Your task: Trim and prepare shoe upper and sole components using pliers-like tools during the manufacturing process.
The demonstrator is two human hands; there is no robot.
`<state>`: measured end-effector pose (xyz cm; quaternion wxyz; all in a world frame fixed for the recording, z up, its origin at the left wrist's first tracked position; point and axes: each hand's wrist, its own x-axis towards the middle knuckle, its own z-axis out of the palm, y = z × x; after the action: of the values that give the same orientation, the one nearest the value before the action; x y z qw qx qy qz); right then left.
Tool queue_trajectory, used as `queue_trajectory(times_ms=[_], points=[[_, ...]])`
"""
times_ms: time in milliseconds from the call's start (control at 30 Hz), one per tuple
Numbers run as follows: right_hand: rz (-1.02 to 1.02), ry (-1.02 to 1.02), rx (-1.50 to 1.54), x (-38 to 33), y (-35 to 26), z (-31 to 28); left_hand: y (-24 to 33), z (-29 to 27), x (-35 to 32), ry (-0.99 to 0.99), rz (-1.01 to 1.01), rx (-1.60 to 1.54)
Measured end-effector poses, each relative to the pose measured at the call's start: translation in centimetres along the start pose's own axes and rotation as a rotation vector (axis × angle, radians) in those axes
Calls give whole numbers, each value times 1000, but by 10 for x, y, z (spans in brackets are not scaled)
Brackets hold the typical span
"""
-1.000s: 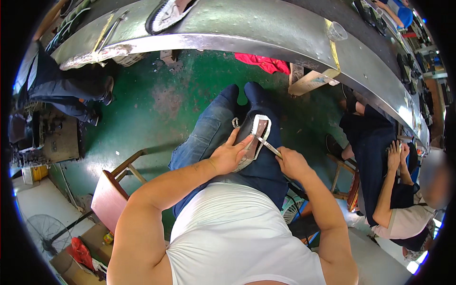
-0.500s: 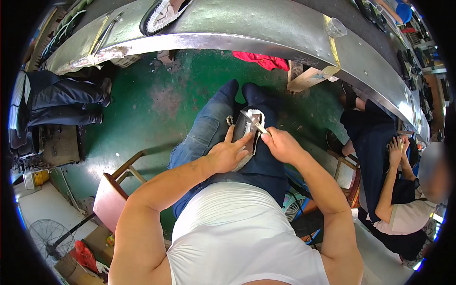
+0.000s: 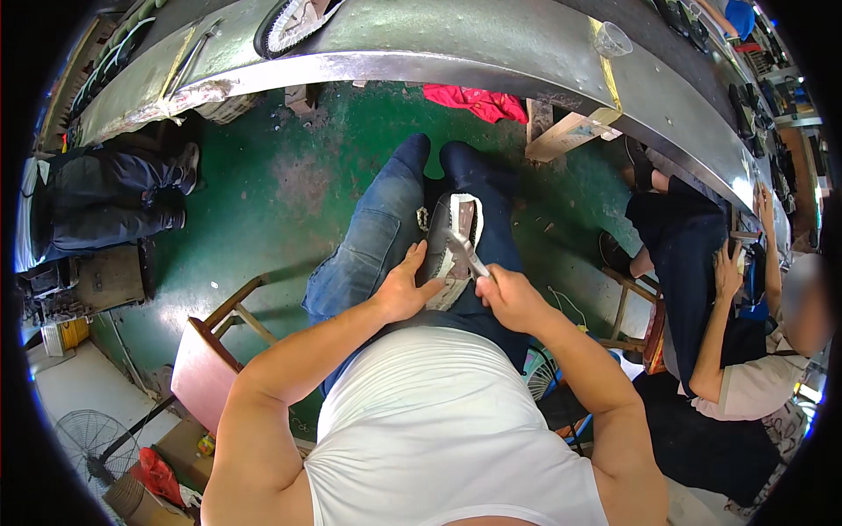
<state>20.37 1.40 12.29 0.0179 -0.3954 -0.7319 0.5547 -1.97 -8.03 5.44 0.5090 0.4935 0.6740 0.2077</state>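
Across my thighs lies a partly built shoe (image 3: 438, 223), its underside up, with dark sides, a brown middle and a pale, pleated edge. My left hand (image 3: 405, 287) grips its near left side, fingers along the side and thumb across the underside. In my right hand (image 3: 516, 300) is a metal hand tool (image 3: 474, 261) with a curved head, the fist wrapped round its handle. The tool's head points away to the left, over the shoe's middle. Whether it touches the shoe I cannot tell.
A metal-topped bench (image 3: 386, 39) curves across the far side, bearing another unfinished shoe (image 3: 294, 28) and a clear cup (image 3: 611, 39). Red cloth (image 3: 478, 103) lies beneath it. A wooden stool (image 3: 206, 373) stands left, and a seated co-worker (image 3: 732, 377) is at the right.
The tool's head has moved nearer to me along the shoe, and my right hand has come lower. My left hand's fingers have pulled back from the shoe's middle to its left side.
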Motion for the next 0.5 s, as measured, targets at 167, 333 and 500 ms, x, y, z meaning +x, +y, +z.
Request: queue_trajectory(times_ms=[167, 333, 500], points=[[129, -179, -213, -6, 1, -2, -1, -5, 0, -118, -53, -215], [29, -100, -398, -20, 1, 12, 15, -18, -5, -209, -115, -130], [19, -154, -531, -19, 3, 22, 2, -10, 2, -286, -47, -224]])
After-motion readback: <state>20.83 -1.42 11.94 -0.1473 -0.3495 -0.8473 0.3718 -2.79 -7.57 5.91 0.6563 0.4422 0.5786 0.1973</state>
